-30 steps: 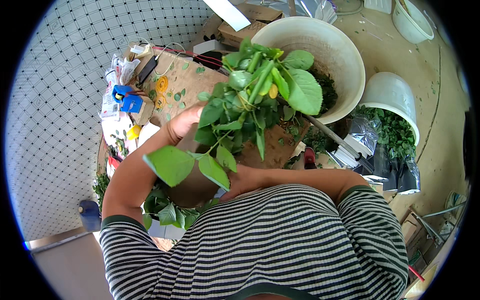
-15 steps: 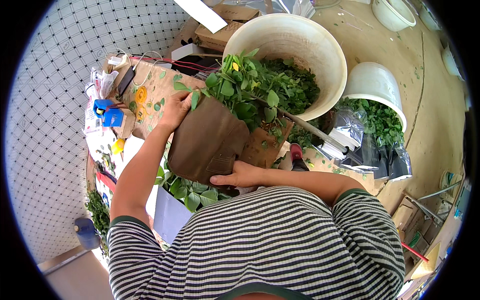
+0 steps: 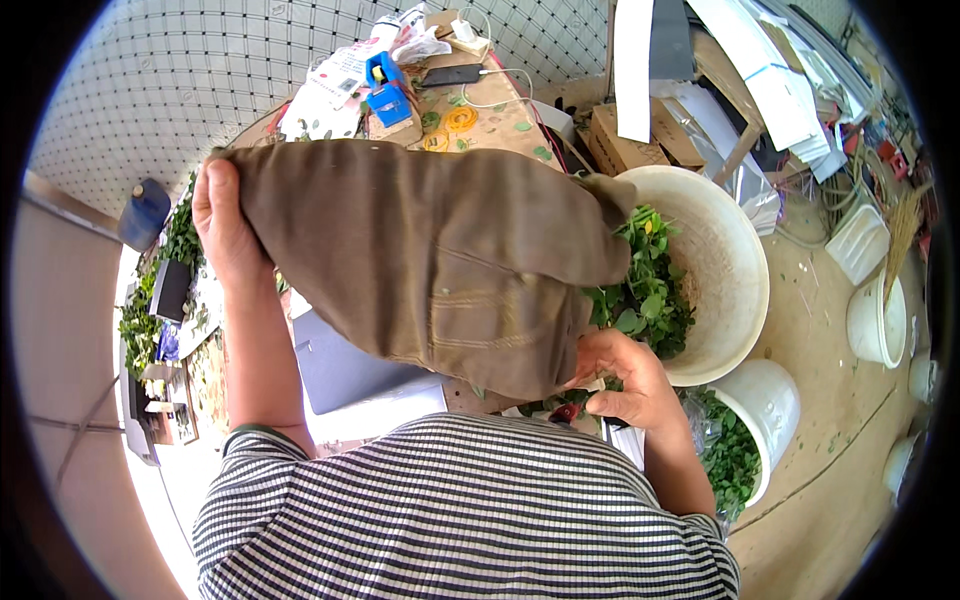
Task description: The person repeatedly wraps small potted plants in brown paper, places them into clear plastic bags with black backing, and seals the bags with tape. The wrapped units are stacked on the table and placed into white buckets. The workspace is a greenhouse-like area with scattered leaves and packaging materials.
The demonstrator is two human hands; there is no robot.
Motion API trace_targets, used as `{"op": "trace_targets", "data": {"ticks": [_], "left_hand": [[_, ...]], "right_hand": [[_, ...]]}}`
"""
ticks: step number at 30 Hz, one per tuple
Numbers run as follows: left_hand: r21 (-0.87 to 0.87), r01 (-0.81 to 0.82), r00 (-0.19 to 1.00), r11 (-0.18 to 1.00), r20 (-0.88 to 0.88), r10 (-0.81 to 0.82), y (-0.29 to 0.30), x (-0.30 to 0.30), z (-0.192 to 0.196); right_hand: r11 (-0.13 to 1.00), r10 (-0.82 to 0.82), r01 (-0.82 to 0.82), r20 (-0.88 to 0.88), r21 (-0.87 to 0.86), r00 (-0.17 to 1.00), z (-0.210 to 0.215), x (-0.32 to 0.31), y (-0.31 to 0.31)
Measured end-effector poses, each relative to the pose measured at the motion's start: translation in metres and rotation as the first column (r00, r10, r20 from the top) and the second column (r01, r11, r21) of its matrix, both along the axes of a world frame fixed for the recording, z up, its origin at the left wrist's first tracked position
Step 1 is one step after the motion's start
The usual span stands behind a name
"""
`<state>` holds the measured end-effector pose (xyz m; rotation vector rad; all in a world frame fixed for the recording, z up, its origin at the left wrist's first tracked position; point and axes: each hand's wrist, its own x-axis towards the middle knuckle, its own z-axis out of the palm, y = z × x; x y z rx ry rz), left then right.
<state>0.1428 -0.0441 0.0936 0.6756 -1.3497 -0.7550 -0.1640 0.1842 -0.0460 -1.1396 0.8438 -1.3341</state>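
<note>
A brown piece of stitched cloth (image 3: 380,250) with a pocket-like patch stretches across the space in front of me. My left hand (image 3: 228,215) is closed on its far-left corner, thumb on the near side. By the lower right edge is my right hand (image 3: 630,375), its thumb standing apart from the fingers; the fingertips touch or lie close to the cloth. Beyond the cloth's right end, leafy green stems (image 3: 650,290) rest in a large off-white tub (image 3: 730,270). A grey-blue flat panel (image 3: 350,365) shows below the cloth.
A worktable (image 3: 490,85) holds a blue tape dispenser (image 3: 387,90), a phone (image 3: 452,75) and yellow tape rolls (image 3: 460,119). A tipped white bucket (image 3: 765,405) with greenery lies at the right. Cardboard boxes (image 3: 625,140) and white panels (image 3: 632,70) stand at the back.
My view has turned left. The cloth has been lifted and spread out wide, with the hands farther apart. My right hand's thumb has come away from the cloth.
</note>
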Motion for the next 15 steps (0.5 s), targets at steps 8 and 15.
{"op": "trace_targets", "data": {"ticks": [8,15], "left_hand": [[-0.111,-0.528,0.848,0.842,-0.11,0.518,0.077,0.136,0.007],[-0.031,-0.84,0.541,0.542,-0.136,0.83,0.069,0.313,-0.065]], "right_hand": [[0.911,-0.154,-0.146,-0.647,-0.386,0.747,0.019,0.078,-0.075],[0.922,0.193,-0.378,-0.949,0.088,0.249,0.016,0.159,-0.164]]}}
